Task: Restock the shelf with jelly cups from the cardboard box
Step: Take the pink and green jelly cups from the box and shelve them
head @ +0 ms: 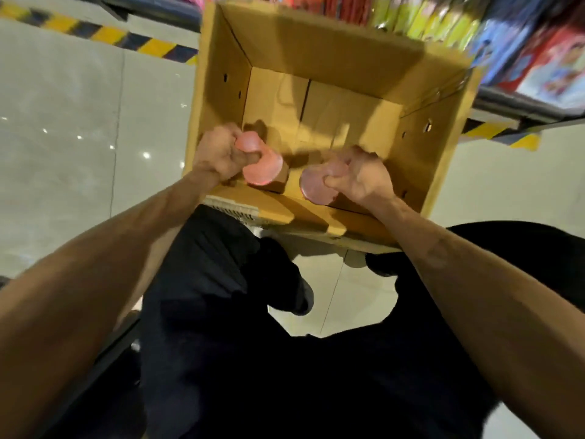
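An open cardboard box (221, 90) stands on the floor in front of me, its bottom bare apart from what I hold. Inside it, near the front wall, my left hand (218, 153) is closed around pink jelly cups (264, 167), one lid facing up below my fingers and another pink cup showing above them. My right hand (361, 175) grips a darker pink jelly cup (311, 185) by its side, lid tilted towards me. Both hands are low inside the box, a short gap apart.
A shelf (522, 103) with blurred colourful packages runs across the top right behind the box. Yellow-and-black hazard tape (104, 34) marks the glossy tiled floor at the upper left. My dark trousers and shoe (297, 296) are below the box.
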